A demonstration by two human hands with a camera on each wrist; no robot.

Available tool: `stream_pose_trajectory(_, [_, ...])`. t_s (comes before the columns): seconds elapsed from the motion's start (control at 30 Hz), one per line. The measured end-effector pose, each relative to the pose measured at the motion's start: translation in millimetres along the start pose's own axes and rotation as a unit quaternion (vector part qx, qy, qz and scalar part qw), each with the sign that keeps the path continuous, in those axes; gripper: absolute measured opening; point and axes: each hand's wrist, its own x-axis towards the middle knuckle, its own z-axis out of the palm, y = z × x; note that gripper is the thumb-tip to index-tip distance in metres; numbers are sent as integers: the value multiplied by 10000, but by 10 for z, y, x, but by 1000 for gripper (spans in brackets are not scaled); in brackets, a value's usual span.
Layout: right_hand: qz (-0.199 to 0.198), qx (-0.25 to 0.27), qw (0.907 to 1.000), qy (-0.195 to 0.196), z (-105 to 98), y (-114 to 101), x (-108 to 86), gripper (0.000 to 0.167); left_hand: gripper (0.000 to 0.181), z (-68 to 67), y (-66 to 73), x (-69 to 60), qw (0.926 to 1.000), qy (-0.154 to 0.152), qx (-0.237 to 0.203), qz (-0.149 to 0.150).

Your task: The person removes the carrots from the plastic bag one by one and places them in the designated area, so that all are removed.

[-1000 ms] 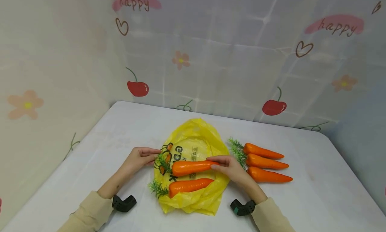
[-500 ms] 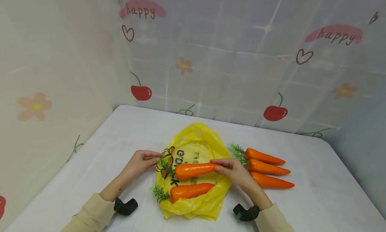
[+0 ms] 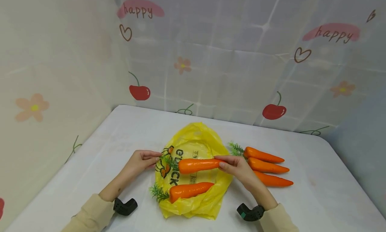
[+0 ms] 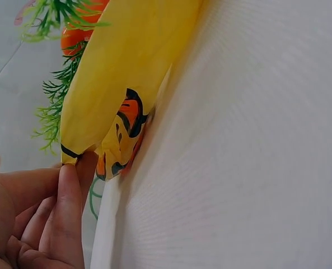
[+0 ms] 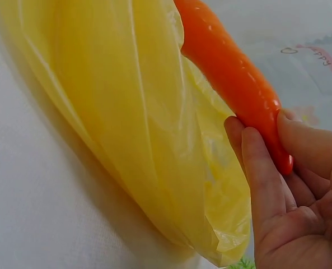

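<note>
In the near middle of the white tabletop [image 3: 120, 134], a crumpled, thin yellow plastic bag with black lettering [image 3: 209, 207] is laid out, and a glossy orange carrot with frilly green leaves [image 3: 190, 190] is nestled in its near fold, leaves poking past the left edge. Just beyond, another long, tapering orange carrot [image 3: 197, 165] is held over the printed panel; whether the plastic is touched underneath can't be told. Its tip is pinched between thumb and fingers by the right hand [image 3: 236, 166], and the bag's left edge is pinched by the left hand [image 3: 143, 161].

For this bit, the plastic is probably best pulled gently taut and the carrot guided low and level, so the leaves don't get snagged on that pinched edge. The raised right side should be minded too. More elbow room seems to be offered leftward; on the right, three more orange carrots [image 3: 268, 165] are lined up close behind the hand. Farther back, the table edge is backed by a pale cherry-print curtain [image 3: 211, 74].
</note>
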Motion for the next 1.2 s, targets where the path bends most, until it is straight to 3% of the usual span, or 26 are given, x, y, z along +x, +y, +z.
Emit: stream_pose_trajectory(1.2, [-71,467,9982,373,-185,-150,-121,43,26,-3,4,5,10000,11,-6,-29])
